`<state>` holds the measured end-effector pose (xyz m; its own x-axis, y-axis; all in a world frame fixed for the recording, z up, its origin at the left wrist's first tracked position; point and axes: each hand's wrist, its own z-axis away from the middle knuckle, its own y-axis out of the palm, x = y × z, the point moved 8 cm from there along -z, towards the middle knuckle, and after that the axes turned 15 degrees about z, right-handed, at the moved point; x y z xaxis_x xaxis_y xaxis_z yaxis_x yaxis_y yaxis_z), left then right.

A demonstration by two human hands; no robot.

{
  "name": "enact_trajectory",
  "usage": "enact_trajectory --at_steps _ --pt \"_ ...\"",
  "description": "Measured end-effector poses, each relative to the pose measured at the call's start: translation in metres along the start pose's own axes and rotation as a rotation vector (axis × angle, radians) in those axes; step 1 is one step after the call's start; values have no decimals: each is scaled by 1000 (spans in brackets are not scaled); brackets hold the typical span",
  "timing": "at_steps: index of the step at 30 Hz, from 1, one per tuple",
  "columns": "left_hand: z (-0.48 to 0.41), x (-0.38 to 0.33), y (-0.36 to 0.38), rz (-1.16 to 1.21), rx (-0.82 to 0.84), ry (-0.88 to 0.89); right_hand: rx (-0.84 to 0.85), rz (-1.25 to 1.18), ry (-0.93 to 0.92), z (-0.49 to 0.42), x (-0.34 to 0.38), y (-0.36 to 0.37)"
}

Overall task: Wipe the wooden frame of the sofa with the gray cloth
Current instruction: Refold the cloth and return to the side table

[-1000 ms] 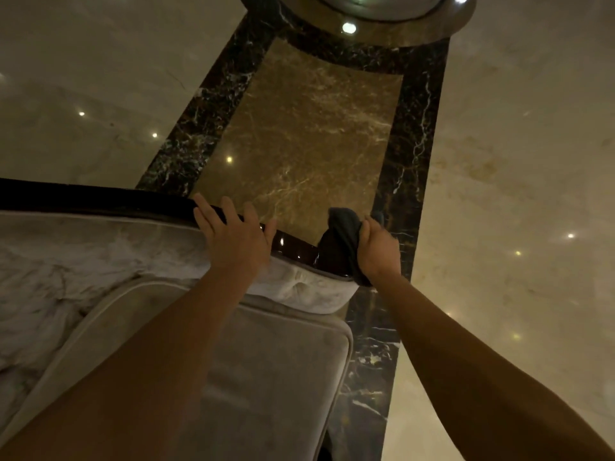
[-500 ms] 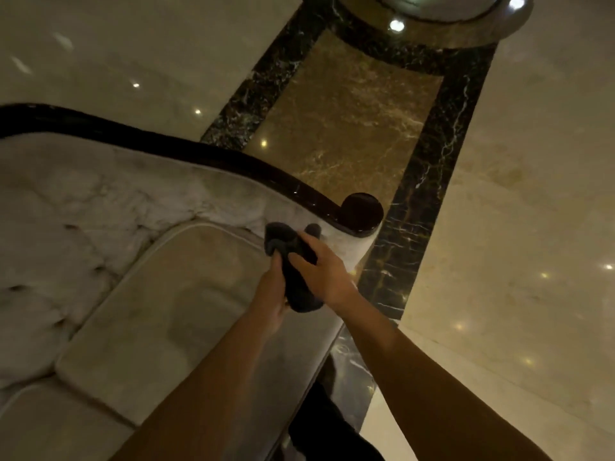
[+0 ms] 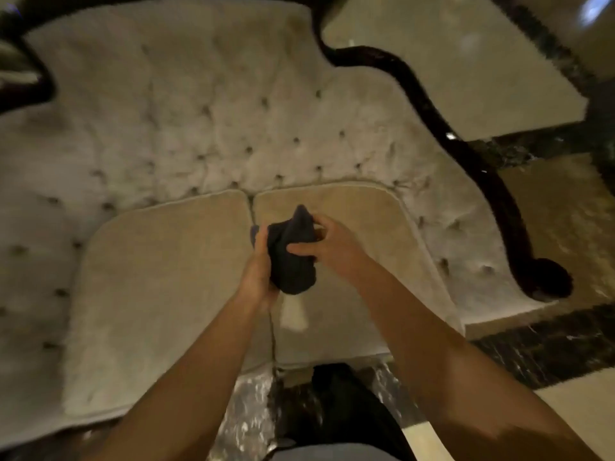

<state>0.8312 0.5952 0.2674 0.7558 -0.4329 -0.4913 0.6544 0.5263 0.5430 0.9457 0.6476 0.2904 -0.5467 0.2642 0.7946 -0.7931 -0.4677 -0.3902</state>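
Head view: both hands are raised in front of the body, above the sofa seat, with the gray cloth [image 3: 293, 257] bunched between them. The left hand [image 3: 259, 267] is closed around the left and lower side of the cloth, fingers wrapped into the fabric. The right hand [image 3: 327, 246] grips the right side of the cloth, thumb across the front and fingers curled over the upper edge. The cloth is crumpled into a dark wad, with one corner standing up above the fingers. It hangs over the gap between the two seat cushions, the left cushion [image 3: 159, 294] and the right cushion [image 3: 359, 214], and is not touching the wooden frame [image 3: 499, 194]. The frame is a dark, curved strip that runs along the top of the tufted backrest [image 3: 216, 121] and down the right arm of the sofa, ending in a rounded scroll at the right, well apart from the cloth. Polished marble floor [image 3: 466, 68] with dark inlay bands lies behind and to the right of the sofa. The picture is slightly blurred.
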Motion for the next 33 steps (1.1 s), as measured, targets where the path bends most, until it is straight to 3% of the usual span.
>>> enact_trajectory --at_steps 3,7,12,15,18,23,30,33 --pt "69 -54 -134 41 -166 245 136 158 -112 17 54 115" --pt "161 -96 -255 70 -249 375 352 245 -193 53 98 243" --pt "271 -138 -374 -17 -514 612 758 56 -74 99 128 397" --pt "301 -159 -439 -127 -697 711 863 42 -25 110 147 471" --pt "304 -166 -477 98 -688 739 905 15 15 106 155 527" --pt "289 -172 -582 382 -940 694 899 79 115 94 170 641" --pt "308 -174 -720 345 -1388 609 944 345 31 114 177 802" --pt "304 -175 -794 373 -1477 608 946 426 -6 104 169 880"
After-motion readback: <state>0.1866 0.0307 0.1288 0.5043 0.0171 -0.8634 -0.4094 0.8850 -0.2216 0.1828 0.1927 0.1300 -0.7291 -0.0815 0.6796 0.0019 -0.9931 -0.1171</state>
